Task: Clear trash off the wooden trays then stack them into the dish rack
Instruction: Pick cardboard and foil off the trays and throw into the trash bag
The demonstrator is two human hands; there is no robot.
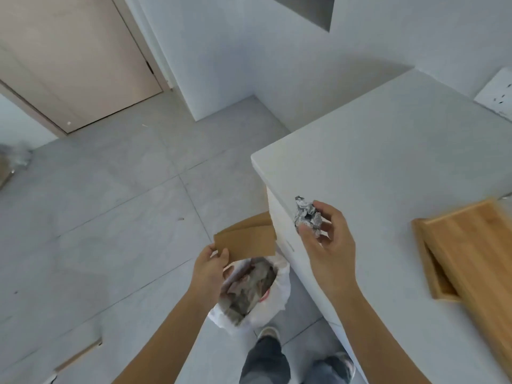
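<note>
My right hand (327, 239) grips a crumpled ball of foil (307, 214) over the near left corner of the white counter (388, 162). My left hand (209, 268) pinches a flat brown cardboard piece (246, 239) by its lower left corner, above a white trash bag (279, 297) on the floor. The bag is open and holds crumpled paper and foil. Wooden trays (471, 253) lie stacked at the counter's right side, the top one askew, cut off by the frame edge.
A wall socket plate (496, 92) sits at the counter's far right. The grey tiled floor (110, 217) stretches left to a beige door (69, 59). My feet stand beside the bag. A cardboard scrap (79, 356) lies at the lower left.
</note>
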